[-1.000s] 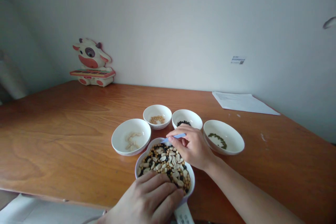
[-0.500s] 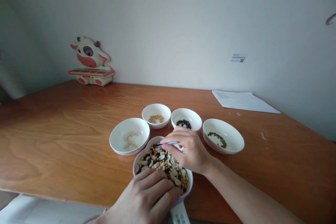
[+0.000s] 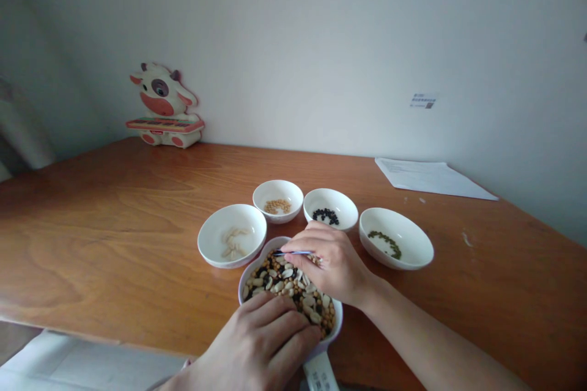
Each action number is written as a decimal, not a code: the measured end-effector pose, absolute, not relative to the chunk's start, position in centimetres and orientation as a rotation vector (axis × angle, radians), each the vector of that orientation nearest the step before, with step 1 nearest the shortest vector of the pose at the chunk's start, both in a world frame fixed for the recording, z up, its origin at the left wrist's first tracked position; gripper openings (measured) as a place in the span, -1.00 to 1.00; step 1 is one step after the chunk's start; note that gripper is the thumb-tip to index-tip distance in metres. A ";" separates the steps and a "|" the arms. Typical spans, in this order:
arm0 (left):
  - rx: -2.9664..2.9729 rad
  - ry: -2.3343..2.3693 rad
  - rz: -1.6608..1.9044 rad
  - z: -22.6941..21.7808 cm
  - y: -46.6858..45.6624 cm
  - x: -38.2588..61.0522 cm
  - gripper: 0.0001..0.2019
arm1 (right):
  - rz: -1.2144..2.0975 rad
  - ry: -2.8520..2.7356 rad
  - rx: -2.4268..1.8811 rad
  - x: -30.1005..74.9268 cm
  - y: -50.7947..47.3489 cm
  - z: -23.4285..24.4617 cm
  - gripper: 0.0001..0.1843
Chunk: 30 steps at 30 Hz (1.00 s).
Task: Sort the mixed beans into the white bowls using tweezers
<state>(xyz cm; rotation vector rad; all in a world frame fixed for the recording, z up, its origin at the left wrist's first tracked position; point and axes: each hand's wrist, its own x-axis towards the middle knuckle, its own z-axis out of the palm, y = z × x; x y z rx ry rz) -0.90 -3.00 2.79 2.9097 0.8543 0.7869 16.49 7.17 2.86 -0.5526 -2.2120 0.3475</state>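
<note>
A lobed dish with a pale purple rim and a white handle holds mixed peanuts, yellow beans and black beans. My left hand grips its near left side, fingers curled over the rim and partly hiding the contents. My right hand is closed on thin bluish tweezers, held low over the dish's far part. A dark bit shows at their tip, but I cannot tell whether it is pinched. Behind stand white bowls: one with peanuts, one with yellow beans, one with black beans.
Another white bowl with small green beans stands at the right. White papers lie near the wall on the wooden table. A cow-shaped toy keyboard sits at the back left.
The whole view has shifted slightly, so everything appears a little further right. Both hands keep nearly the same place at the dish, the tweezers' tip still at its far part.
</note>
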 end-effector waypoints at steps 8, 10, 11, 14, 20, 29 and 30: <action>2.870 0.840 0.778 2.7 -2.6 -0.9 -0.76 | 0.221 -2.258 -0.659 16.7 7.1 3.0 -0.89; 2.867 0.830 0.772 2.6 -2.6 -1.0 -0.77 | 0.176 -2.273 -0.685 16.8 7.0 3.2 -0.87; 2.866 0.827 0.776 2.7 -2.6 -1.0 -0.77 | 0.154 -2.281 -0.694 16.8 7.0 3.3 -0.83; 2.854 0.826 0.787 2.7 -2.7 -1.0 -0.77 | 0.125 -2.291 -0.705 16.8 7.0 3.3 -0.73; 2.864 0.831 0.806 2.6 -2.7 -1.0 -0.78 | 0.316 -2.234 -0.708 16.6 6.8 2.9 -0.89; 2.867 0.847 0.810 2.5 -2.8 -1.0 -0.77 | 0.439 -2.124 -0.755 16.4 6.8 3.2 -0.83; 2.862 0.849 0.803 2.6 -2.8 -1.0 -0.76 | 0.444 -2.113 -0.760 16.4 6.8 3.1 -0.82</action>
